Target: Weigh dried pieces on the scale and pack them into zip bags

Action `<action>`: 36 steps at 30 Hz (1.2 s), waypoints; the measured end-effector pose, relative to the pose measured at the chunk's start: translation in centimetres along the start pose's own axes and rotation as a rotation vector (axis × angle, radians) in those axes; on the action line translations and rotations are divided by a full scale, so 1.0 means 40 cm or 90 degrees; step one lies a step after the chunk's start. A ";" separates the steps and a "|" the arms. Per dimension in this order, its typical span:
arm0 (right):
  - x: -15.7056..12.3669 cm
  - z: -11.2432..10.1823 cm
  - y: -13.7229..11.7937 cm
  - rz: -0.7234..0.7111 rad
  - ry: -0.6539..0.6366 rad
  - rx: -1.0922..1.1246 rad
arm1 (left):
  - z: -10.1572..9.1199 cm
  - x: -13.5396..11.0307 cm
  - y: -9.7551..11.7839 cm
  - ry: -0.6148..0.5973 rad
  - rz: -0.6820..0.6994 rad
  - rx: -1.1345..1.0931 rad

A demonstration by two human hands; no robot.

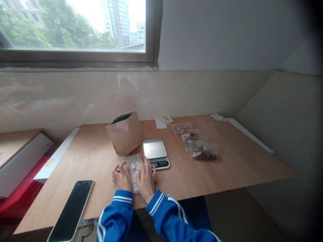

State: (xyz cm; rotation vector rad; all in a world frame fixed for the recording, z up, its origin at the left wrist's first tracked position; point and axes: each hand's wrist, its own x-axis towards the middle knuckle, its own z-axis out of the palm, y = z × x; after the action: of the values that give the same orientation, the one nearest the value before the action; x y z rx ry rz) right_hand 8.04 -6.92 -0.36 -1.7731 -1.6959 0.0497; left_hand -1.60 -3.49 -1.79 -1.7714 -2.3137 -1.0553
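A clear plastic bag (134, 169) with whitish pieces inside lies flat on the table between my hands. My left hand (122, 177) rests at the bag's left side, its fingers bent and spread. On the other side, my right hand (146, 176) touches the bag's right edge with its fingers stretched forward, close to a kitchen scale (155, 149). The scale has a metal plate and a dark button panel; my right fingertips partly cover its left front corner. Just behind the bag stands a brown paper bag (127, 134), upright with its top open.
Several zip bags (204, 149) with dark and pale contents lie in a row right of the scale. A large phone (72, 210) sits at the table's front left. Crumpled white material (167, 120) and a white card (160, 124) lie near the wall.
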 end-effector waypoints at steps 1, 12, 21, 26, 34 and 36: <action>0.002 -0.006 0.010 0.009 0.030 0.010 | 0.002 -0.001 -0.001 0.001 -0.002 -0.001; 0.053 -0.157 0.392 0.333 0.226 -0.149 | -0.038 -0.002 0.027 0.094 -0.066 -0.073; 0.045 -0.153 0.428 0.398 0.183 -0.183 | -0.104 0.038 0.052 -0.072 -0.009 0.019; 0.047 -0.153 0.439 0.404 0.159 -0.215 | -0.131 0.042 0.069 -0.088 0.067 -0.012; 0.040 -0.169 0.442 0.356 0.176 -0.156 | -0.131 0.003 0.123 -0.272 0.237 -0.197; 0.041 -0.176 0.439 0.334 0.181 -0.123 | -0.125 -0.010 0.133 -0.331 0.268 -0.256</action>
State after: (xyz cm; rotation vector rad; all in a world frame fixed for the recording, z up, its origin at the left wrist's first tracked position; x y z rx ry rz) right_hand 26.88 -7.21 -2.74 -2.2094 -1.0342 -0.1348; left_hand 1.38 -5.89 4.47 -2.8178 -1.8686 -1.1387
